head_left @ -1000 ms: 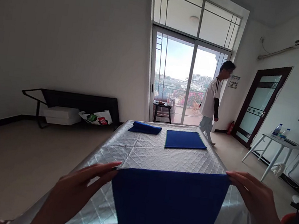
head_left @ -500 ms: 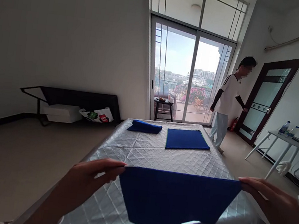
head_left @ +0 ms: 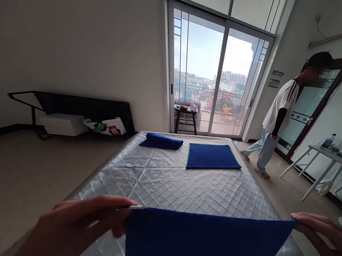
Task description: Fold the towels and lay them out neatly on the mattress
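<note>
A blue cloth (head_left: 206, 246) hangs stretched between my two hands above the near part of a silver quilted cover (head_left: 164, 181). Its upper left corner, where a small white tag shows, is pinched by my left hand (head_left: 86, 222). The upper right corner is between the fingertips of my right hand (head_left: 327, 236). Farther back on the cover, a second blue cloth (head_left: 213, 157) lies flat at the right. A rolled or folded blue cloth (head_left: 163, 141) rests at the back left.
At the right, a person (head_left: 283, 105) walks near a door, beside a small white table (head_left: 328, 153) with bottles. A dark stool (head_left: 186, 115) stands by the glass door. On the left are a black bench frame (head_left: 85, 106) and white boxes (head_left: 61, 125).
The held cloth and both hands appear lower and nearer, with the hands farther apart. The person has moved to the right and closer. My view has shifted slightly.
</note>
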Motion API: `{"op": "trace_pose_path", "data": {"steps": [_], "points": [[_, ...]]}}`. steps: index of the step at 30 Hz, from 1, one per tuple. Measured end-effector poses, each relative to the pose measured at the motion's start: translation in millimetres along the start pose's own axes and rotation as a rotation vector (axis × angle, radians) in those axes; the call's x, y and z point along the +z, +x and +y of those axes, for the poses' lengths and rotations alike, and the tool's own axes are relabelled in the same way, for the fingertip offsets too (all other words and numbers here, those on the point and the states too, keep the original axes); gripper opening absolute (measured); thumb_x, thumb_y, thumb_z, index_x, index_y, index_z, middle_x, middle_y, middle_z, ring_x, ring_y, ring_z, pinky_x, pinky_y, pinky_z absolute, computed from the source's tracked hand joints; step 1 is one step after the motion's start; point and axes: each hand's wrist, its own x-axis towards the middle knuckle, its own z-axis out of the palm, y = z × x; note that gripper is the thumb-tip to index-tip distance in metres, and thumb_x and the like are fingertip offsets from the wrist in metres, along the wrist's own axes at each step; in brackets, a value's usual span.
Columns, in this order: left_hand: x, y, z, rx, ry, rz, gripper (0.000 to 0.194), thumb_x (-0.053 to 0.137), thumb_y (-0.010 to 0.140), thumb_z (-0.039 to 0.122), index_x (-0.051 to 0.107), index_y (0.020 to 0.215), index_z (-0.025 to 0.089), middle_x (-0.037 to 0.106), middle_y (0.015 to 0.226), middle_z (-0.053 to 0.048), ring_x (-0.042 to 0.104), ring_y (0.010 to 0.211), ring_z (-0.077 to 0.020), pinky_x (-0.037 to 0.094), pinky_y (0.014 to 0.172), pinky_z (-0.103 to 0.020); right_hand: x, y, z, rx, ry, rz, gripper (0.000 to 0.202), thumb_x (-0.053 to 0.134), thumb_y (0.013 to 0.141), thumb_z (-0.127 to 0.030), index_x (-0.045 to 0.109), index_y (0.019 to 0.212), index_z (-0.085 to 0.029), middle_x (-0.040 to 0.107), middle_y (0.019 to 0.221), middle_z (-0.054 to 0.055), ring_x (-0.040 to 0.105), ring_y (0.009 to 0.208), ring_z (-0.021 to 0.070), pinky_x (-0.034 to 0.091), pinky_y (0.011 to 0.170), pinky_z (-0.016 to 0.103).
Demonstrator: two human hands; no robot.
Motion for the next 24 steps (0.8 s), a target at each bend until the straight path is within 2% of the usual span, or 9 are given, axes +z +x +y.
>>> {"op": "trace_pose_path", "data": {"steps": [2, 5, 8, 11, 15, 17, 19, 22, 24], "points": [[17.9, 28.3, -2.6, -0.058, -0.019, -0.087, 0.038, 0.074, 0.065, 0.065, 0.078, 0.078, 0.029, 0.065, 0.047, 0.003, 0.061, 0.043, -0.0178, 0.058, 0.049, -0.03, 22.3, 22.0, 8.2, 0.009, 0.104, -0.087, 0.022, 0.062, 0.092, -0.052, 0.074, 0.103, -0.037, 0.079, 0.088, -0.004, 0.074, 0.068, 0.0164, 0.062, 0.064, 0.025], [48.9, 83.6, -16.3, -0.109, -0.051, -0.207, 0.048, 0.074, 0.063, 0.067, 0.075, 0.081, 0.023, 0.068, 0.051, 0.002, 0.066, 0.047, -0.0192, 0.06, 0.054, -0.032, 70.8, 62.9, 31.6, 0.154, 0.252, -0.327, 0.031, 0.058, 0.093, -0.054, 0.076, 0.098, -0.029, 0.079, 0.084, -0.001, 0.074, 0.066, 0.0182, 0.061, 0.059, 0.028], [76.6, 147.6, -32.7, -0.102, -0.1, -0.254, 0.056, 0.074, 0.057, 0.07, 0.071, 0.078, 0.019, 0.072, 0.061, -0.001, 0.071, 0.057, -0.0219, 0.061, 0.059, -0.034, 122.9, 115.9, 62.2, 0.287, 0.234, -0.481, 0.027, 0.058, 0.094, -0.045, 0.076, 0.096, -0.025, 0.079, 0.08, 0.0, 0.075, 0.071, 0.0194, 0.06, 0.066, 0.028], [95.8, 212.6, -34.4, 0.019, -0.016, -0.12, 0.048, 0.072, 0.066, 0.065, 0.07, 0.08, 0.018, 0.076, 0.071, -0.003, 0.074, 0.07, -0.023, 0.06, 0.072, -0.036, 161.3, 178.9, 88.6, 0.338, 0.108, -0.39, 0.018, 0.062, 0.093, -0.032, 0.075, 0.095, -0.021, 0.079, 0.079, 0.002, 0.076, 0.08, 0.021, 0.058, 0.076, 0.028], [114.4, 277.4, -25.5, 0.187, 0.21, 0.157, 0.028, 0.061, 0.085, 0.043, 0.07, 0.094, 0.017, 0.077, 0.085, -0.007, 0.073, 0.089, -0.0233, 0.054, 0.089, -0.038, 184.9, 245.7, 111.9, 0.265, 0.016, -0.191, 0.025, 0.055, 0.098, -0.033, 0.073, 0.103, -0.017, 0.079, 0.093, 0.004, 0.075, 0.09, 0.0197, 0.055, 0.085, 0.028], [127.1, 294.3, -32.2, 0.24, 0.231, 0.198, 0.026, 0.057, 0.089, 0.038, 0.068, 0.1, 0.017, 0.077, 0.094, -0.008, 0.072, 0.094, -0.0224, 0.053, 0.092, -0.037, 194.3, 258.4, 122.9, 0.251, -0.014, -0.134, 0.029, 0.051, 0.1, -0.037, 0.072, 0.108, -0.017, 0.079, 0.097, 0.003, 0.074, 0.093, 0.0173, 0.053, 0.09, 0.026], [145.1, 300.2, -51.4, 0.296, 0.265, 0.167, 0.026, 0.052, 0.092, 0.036, 0.066, 0.103, 0.017, 0.075, 0.102, -0.008, 0.071, 0.098, -0.021, 0.052, 0.094, -0.036, 209.7, 254.9, 135.5, 0.264, -0.029, -0.15, 0.03, 0.05, 0.1, -0.036, 0.069, 0.115, -0.019, 0.077, 0.106, 0.003, 0.072, 0.098, 0.0151, 0.051, 0.094, 0.024], [181.2, 288.0, -96.7, 0.326, 0.345, 0.053, 0.025, 0.045, 0.095, 0.032, 0.064, 0.102, 0.018, 0.073, 0.107, -0.009, 0.069, 0.1, -0.0208, 0.053, 0.095, -0.037, 247.7, 223.4, 154.3, 0.371, -0.068, -0.234, 0.026, 0.054, 0.097, -0.025, 0.07, 0.115, -0.017, 0.076, 0.113, 0.008, 0.071, 0.098, 0.016, 0.051, 0.093, 0.025], [207.1, 267.4, -129.4, 0.305, 0.38, -0.025, 0.022, 0.046, 0.094, 0.029, 0.065, 0.098, 0.019, 0.073, 0.104, -0.01, 0.07, 0.097, -0.0216, 0.054, 0.093, -0.037, 277.9, 190.4, 163.7, 0.435, -0.086, -0.297, 0.021, 0.058, 0.091, -0.017, 0.074, 0.105, -0.015, 0.077, 0.106, 0.01, 0.073, 0.093, 0.0183, 0.053, 0.089, 0.027]]}}
